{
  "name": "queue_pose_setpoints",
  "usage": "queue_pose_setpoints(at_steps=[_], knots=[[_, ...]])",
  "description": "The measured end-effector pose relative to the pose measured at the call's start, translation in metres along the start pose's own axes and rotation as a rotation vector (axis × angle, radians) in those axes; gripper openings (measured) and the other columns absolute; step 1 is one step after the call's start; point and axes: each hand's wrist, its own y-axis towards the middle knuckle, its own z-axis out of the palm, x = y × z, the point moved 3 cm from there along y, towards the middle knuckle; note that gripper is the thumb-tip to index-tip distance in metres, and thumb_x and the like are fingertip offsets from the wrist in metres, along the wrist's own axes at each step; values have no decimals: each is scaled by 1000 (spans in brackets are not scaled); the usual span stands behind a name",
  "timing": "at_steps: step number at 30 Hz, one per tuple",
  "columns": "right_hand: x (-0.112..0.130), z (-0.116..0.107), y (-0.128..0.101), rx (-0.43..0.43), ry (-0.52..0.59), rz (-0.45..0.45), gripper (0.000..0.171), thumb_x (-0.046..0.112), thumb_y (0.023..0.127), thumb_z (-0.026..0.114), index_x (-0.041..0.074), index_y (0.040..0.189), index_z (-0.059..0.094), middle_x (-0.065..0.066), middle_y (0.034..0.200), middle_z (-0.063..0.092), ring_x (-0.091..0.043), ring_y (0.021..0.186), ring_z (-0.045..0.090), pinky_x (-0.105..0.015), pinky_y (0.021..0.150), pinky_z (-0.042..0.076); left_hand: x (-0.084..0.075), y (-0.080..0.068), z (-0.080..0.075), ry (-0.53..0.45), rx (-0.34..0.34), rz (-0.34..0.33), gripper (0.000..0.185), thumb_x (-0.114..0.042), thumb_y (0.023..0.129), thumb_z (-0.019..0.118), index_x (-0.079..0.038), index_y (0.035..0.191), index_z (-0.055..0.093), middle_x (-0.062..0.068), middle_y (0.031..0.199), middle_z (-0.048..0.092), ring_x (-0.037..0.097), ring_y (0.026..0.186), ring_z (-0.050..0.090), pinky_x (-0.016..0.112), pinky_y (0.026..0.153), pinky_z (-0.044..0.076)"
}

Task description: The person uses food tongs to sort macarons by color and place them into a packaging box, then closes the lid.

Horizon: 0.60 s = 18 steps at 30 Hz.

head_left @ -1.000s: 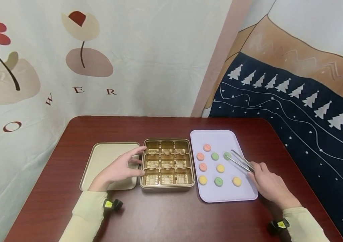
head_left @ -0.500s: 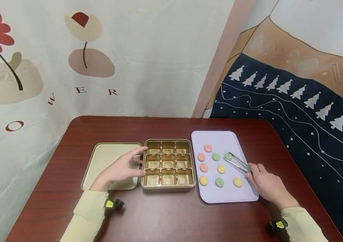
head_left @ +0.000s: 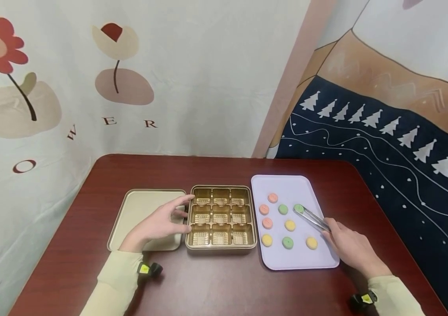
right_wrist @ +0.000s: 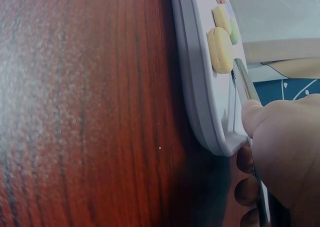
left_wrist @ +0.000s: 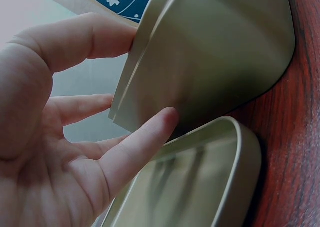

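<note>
Tongs (head_left: pixel 315 219) held in right hand (head_left: pixel 352 245), green macaron (head_left: pixel 299 208) seemingly gripped; nine-compartment box (head_left: pixel 221 249) touched by spread left hand (head_left: pixel 156 226); steady lift required

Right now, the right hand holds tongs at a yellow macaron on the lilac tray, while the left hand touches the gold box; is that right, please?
Not quite: the head view shows the tongs at a green macaron, not a yellow one; the rest stands.
</note>
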Motion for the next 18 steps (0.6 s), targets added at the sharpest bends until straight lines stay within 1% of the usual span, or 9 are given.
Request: queue_pose_setpoints(at_steps=[5,13,18], knots=[[-1,2,-2,-12,-6,-7,49,28,101,69,2,138,52,-23,125,70,-32,97,70,-55,78,63,0,0,1,-6,1,4,95,-12,83,86,-9,163,35,22,162,42,42,127,62,63,108,49],[-3,3,-3,2,7,4,50,29,102,67,2,141,49,-25,128,68,-33,100,70,-57,80,62,-1,0,1,-12,0,5,94,-12,83,85,-9,163,35,22,162,43,42,127,62,63,109,48],[-3,0,-3,-24,5,-11,51,30,103,67,2,142,49,-24,127,69,-32,97,70,-56,79,62,-3,0,1,-15,1,20,94,-12,83,85,-6,163,34,25,161,42,44,126,62,64,107,50]])
